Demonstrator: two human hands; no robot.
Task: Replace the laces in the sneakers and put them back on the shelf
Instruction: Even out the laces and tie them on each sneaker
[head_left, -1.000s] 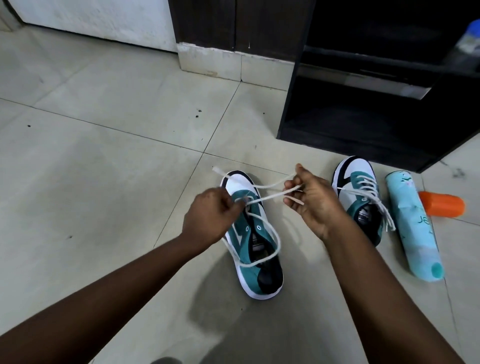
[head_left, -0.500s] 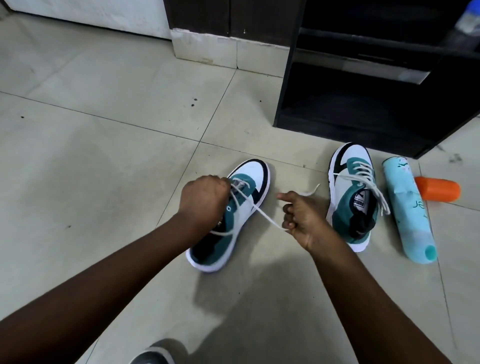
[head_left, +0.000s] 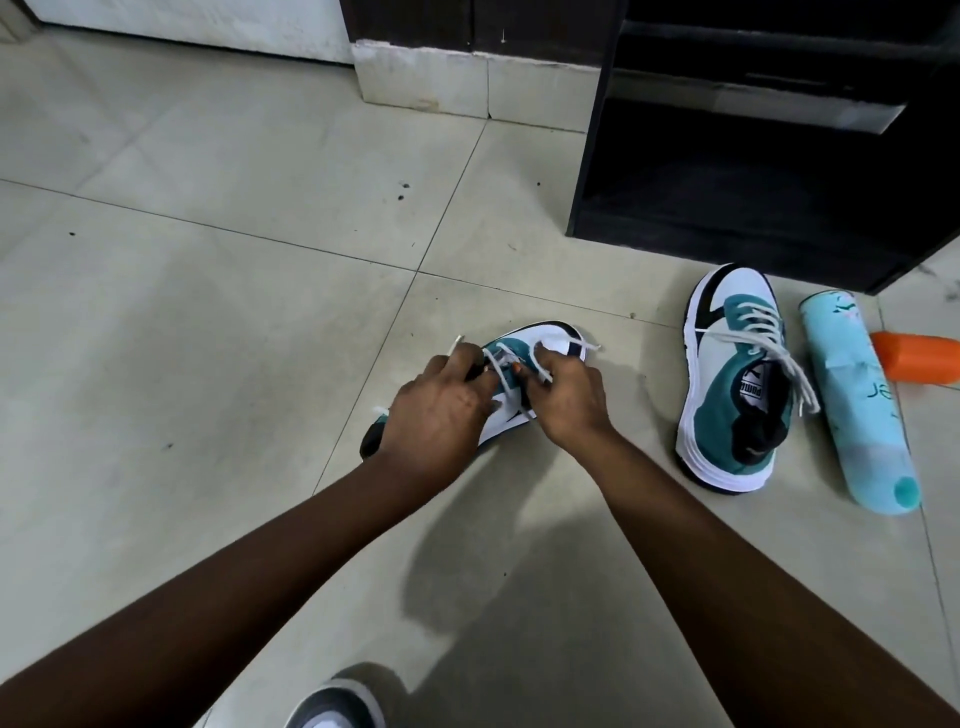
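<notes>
Lacing in progress on the near sneaker (head_left: 540, 345): it lies on the tiled floor (head_left: 208, 322), toe pointing away and to the right, which puts the eyelet rows right under both hands. Left hand (head_left: 436, 415) sits over the tongue and heel side, fingers curled, pinching one run of the white lace (head_left: 498, 364); a lace tip pokes out past its knuckles, so that end looks ready to feed. Right hand (head_left: 569, 400) grips the other run near the toe-side eyelets, with a free end trailing past the toe. Judging by that, each hand keeps its own end taut so the crossings don't slacken while threading. Exact eyelet being worked: can't tell, the fingers hide it. Second sneaker (head_left: 737, 395) stands upright well to the right, already laced, ends loose over its side, parked close to the dark shelf (head_left: 675, 156) for easy return. Just beside it lie a pale blue bottle (head_left: 857, 405) and an orange object (head_left: 917, 356), both on their sides. Bottom shelf bay looks free for the pair. A grey shoe toe (head_left: 332, 706) shows at bottom edge.
</notes>
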